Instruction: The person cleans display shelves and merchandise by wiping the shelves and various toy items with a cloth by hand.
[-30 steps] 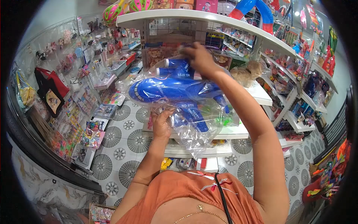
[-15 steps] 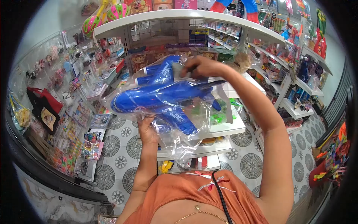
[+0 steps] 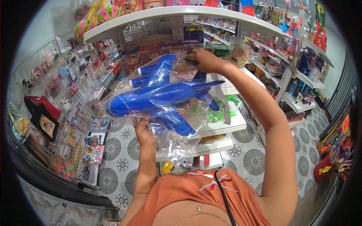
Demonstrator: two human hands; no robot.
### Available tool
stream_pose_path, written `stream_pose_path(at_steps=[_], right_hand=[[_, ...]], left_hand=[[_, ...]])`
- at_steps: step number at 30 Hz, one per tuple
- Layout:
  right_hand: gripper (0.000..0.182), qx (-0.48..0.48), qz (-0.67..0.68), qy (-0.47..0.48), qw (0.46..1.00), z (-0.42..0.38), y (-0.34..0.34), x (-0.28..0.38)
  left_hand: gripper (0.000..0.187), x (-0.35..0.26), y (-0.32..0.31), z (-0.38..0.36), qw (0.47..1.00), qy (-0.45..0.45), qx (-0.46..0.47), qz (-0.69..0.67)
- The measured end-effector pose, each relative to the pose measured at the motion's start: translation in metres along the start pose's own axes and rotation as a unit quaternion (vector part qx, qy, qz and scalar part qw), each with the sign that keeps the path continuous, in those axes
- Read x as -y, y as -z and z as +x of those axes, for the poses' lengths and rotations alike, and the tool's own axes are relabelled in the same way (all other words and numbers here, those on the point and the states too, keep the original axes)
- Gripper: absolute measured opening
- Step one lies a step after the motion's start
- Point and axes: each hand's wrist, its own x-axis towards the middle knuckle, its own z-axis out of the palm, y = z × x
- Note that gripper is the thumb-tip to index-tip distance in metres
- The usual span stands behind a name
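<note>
Toy plane (image 3: 158,101): bright blue body and wings, white lettering on wings, white rims on engines (image 3: 140,81). Plastic bag (image 3: 177,146): clear, colourless. Top (image 3: 181,188): rust orange, white and red bow pattern. Cord (image 3: 221,194): black. Necklace (image 3: 199,209): gold. Shelf (image 3: 184,14): plain white. Floor (image 3: 255,162): pale grey, dark round motifs, large and small. Ball-headed toys (image 3: 108,14): pink and green. Small toys (image 3: 234,98): bright green. Hanging bag (image 3: 41,117): black, light picture panel. Boxes (image 3: 132,62) behind plane: reddish brown, perhaps, dim through plastic.
</note>
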Motion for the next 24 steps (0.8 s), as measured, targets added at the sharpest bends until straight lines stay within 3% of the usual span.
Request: stream_pose_path(at_steps=[3,6,9,11,13,15,17,19,22,24], right_hand=[[0.026,0.181,0.144,-0.018,0.973,-0.016,0.031,-0.025],[0.039,0.291,0.108,-0.167,0.936,-0.02,0.082,-0.013],[0.039,0.073,0.11,-0.149,0.98,-0.015,0.073,-0.021],[0.04,-0.1,0.163,-0.081,0.978,-0.001,0.058,-0.01],[0.039,-0.135,0.11,-0.112,0.978,0.023,0.035,-0.012],[0.032,-0.03,0.103,-0.212,0.971,0.036,0.03,0.003],[0.03,0.076,0.068,-0.229,0.968,0.042,0.02,0.016],[0.028,0.159,0.058,-0.208,0.963,0.034,0.027,0.047],[0.035,0.179,0.123,-0.097,0.971,0.015,0.026,0.066],[0.036,0.268,0.264,-0.067,0.924,0.014,0.041,0.061]], left_hand=[[0.037,-0.004,-0.002,-0.003,1.0,0.008,0.005,0.01],[0.033,-0.001,0.006,0.002,1.0,0.012,0.001,0.023],[0.032,0.001,0.008,0.005,1.0,0.009,0.02,0.016],[0.03,0.002,0.004,0.004,0.999,0.014,0.038,0.005],[0.027,-0.001,0.003,0.0,0.998,0.029,0.047,-0.002],[0.021,0.003,0.004,-0.001,0.999,-0.002,0.042,0.008],[0.02,0.006,0.011,0.001,0.999,-0.028,0.039,0.024],[0.021,0.003,0.007,-0.001,0.999,-0.022,0.017,0.034],[0.022,0.001,-0.002,-0.002,1.0,-0.012,0.001,0.011],[0.022,0.002,0.006,0.002,0.999,0.017,0.028,-0.003]])
